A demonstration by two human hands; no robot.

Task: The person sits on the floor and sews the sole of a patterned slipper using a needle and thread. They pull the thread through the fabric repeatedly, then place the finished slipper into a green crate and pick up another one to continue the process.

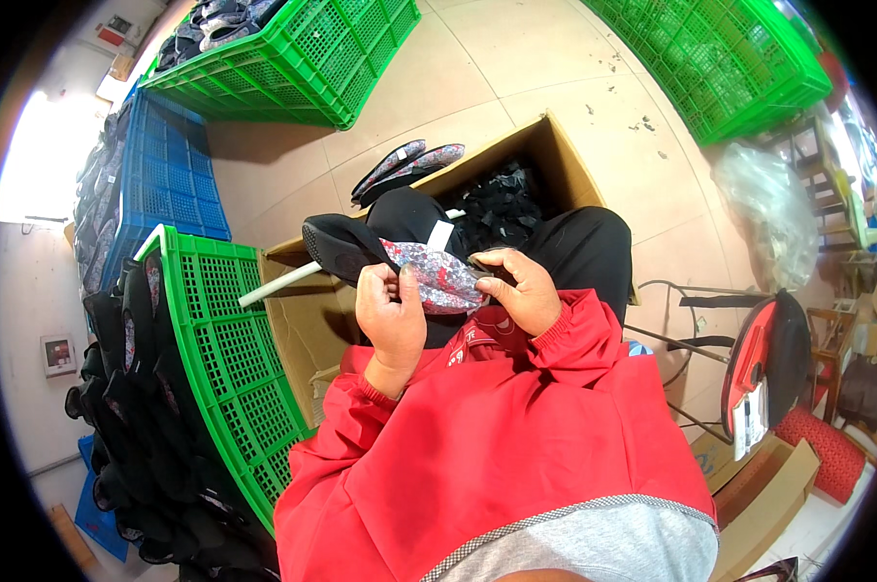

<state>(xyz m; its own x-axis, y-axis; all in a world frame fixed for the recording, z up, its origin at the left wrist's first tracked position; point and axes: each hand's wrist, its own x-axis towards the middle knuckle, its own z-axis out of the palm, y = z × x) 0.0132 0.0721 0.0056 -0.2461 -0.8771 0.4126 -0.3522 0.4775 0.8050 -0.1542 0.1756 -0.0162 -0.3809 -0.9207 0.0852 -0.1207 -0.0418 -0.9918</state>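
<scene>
My left hand and my right hand together hold a black cloth shoe with a patterned grey-and-red insole sticking out of it. The left hand grips the shoe's middle, and the right hand pinches the insole's other end. The shoe sits above my lap, over my black trousers. A white rod runs under the shoe toward the left. My sleeves are red.
An open cardboard box with dark pieces stands ahead. Two patterned insoles lie on the floor. A green crate full of black shoes is at my left, with blue and green crates beyond. A red stool is at right.
</scene>
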